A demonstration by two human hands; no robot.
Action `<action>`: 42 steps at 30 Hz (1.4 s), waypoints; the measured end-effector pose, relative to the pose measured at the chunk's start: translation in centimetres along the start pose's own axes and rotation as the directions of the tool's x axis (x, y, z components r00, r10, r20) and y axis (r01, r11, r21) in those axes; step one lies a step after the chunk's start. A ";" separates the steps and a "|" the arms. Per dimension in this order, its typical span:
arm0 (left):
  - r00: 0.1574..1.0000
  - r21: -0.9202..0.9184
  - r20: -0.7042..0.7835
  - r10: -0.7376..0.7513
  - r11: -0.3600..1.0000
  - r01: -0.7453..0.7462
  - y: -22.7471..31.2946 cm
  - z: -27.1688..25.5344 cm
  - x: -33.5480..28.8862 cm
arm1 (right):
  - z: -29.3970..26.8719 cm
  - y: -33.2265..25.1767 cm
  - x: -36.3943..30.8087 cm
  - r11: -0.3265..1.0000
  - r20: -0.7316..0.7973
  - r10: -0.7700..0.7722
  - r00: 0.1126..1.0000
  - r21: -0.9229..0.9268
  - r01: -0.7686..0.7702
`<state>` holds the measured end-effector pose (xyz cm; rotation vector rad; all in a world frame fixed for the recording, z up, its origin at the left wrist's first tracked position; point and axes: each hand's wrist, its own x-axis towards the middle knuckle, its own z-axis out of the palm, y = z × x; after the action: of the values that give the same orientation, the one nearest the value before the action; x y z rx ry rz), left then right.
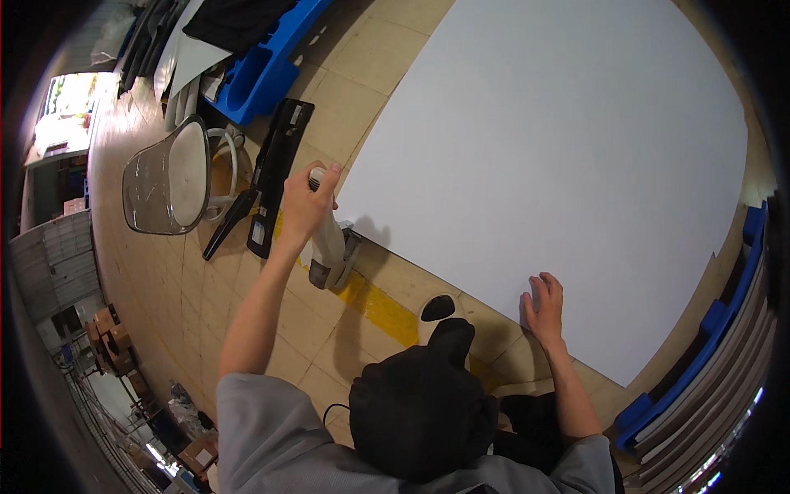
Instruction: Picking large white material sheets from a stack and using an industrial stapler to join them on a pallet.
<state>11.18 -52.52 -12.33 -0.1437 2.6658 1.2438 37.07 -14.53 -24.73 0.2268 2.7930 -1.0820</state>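
Left hand (306, 204): closed around pale handheld tool (328, 245).
Right hand (544, 309): half-open, fingers bent, gripping nothing, over sheet's near edge.
White sheet (559, 148): flat, ahead.
Near edge: tool at left corner; looks barely started, most left.

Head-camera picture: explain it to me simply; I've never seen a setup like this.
There is no robot here, only a person's bare hands. A wide fisheye camera worn on the head looks down, so straight edges bend near the rim; picture left is the person's left.

The large pale sheet is a white board. The left hand grips a light-coloured handheld tool at the board's edge. The right hand, fingers spread and holding nothing, is over the board's near edge; whether it presses down is hard to tell.

Around them is a tiled floor with a yellow stripe. A chair stands to the left.
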 end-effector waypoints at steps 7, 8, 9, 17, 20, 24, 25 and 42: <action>0.966 0.649 -0.073 -0.247 0.724 0.234 -0.8 8.6 8.0 | 2.2 0.4 1.1 0.959 -0.067 -0.116 0.991 -0.266 0.094; 0.954 0.570 0.055 -0.293 0.794 0.212 -0.7 9.5 8.4 | 2.4 2.0 0.8 0.950 -0.120 -0.101 0.988 -0.308 0.060; 0.954 0.561 0.047 -0.296 0.798 0.220 -1.0 10.7 8.0 | 1.9 3.6 0.1 0.947 -0.116 -0.113 0.987 -0.314 0.071; 0.981 0.238 -0.088 -0.173 0.953 0.189 -0.7 3.7 4.2 | 4.1 3.3 0.9 0.930 -0.158 -0.160 0.974 -0.355 0.095; 0.978 -0.142 -0.208 0.003 0.989 -0.033 0.9 -2.7 -3.4 | 2.7 3.0 1.2 0.934 -0.156 -0.148 0.977 -0.345 0.087; 0.983 -0.147 -0.186 0.002 0.989 -0.030 -2.3 -7.3 -7.9 | 3.6 3.0 1.2 0.931 -0.179 -0.189 0.966 -0.344 0.119; 0.980 -0.145 -0.201 -0.002 0.989 -0.027 -3.4 -7.3 -8.3 | 3.8 2.7 1.1 0.936 -0.176 -0.179 0.968 -0.334 0.112; 0.578 -0.873 0.228 -0.783 0.098 0.478 -14.6 11.6 -8.5 | 3.7 1.9 0.3 0.939 -0.178 -0.184 0.967 -0.321 0.120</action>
<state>23.55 -52.92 -28.66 -1.5996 1.2818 2.1246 37.43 -15.58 -28.75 0.0906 3.1606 -0.6628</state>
